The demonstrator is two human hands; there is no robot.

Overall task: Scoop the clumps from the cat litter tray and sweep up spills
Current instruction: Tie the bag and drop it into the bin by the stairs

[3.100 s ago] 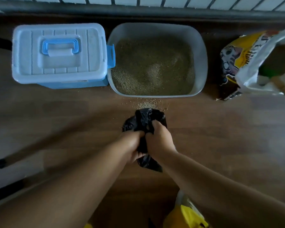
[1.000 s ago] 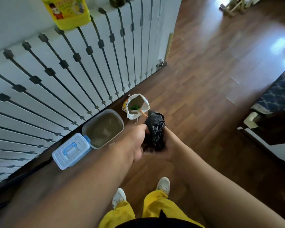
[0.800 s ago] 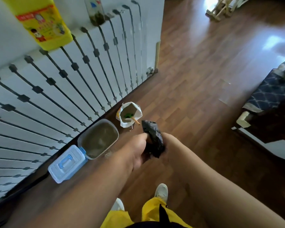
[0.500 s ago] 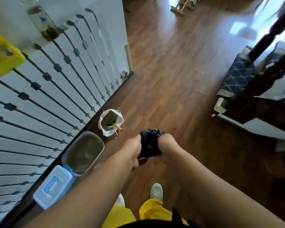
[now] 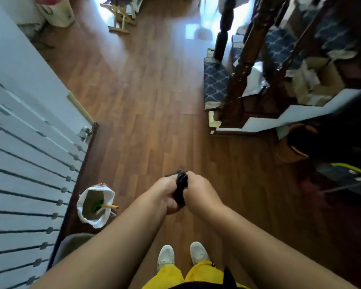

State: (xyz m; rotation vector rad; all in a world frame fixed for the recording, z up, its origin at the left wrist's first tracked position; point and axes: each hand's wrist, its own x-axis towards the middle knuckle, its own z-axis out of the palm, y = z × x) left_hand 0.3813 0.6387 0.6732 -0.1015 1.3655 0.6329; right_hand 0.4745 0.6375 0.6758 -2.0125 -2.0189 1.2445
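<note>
Nearest, at the lower left, only a corner of the tray (image 5: pixel 71 243) was seen, its litter hidden. Further out, a black bag (image 5: pixel 180 191) was clamped between left hand (image 5: pixel 165 195) and right hand (image 5: pixel 200 195), fingers curled tight. Scooping was judged finished; bag disposal remained, and whether spills remained could not be told.
</note>
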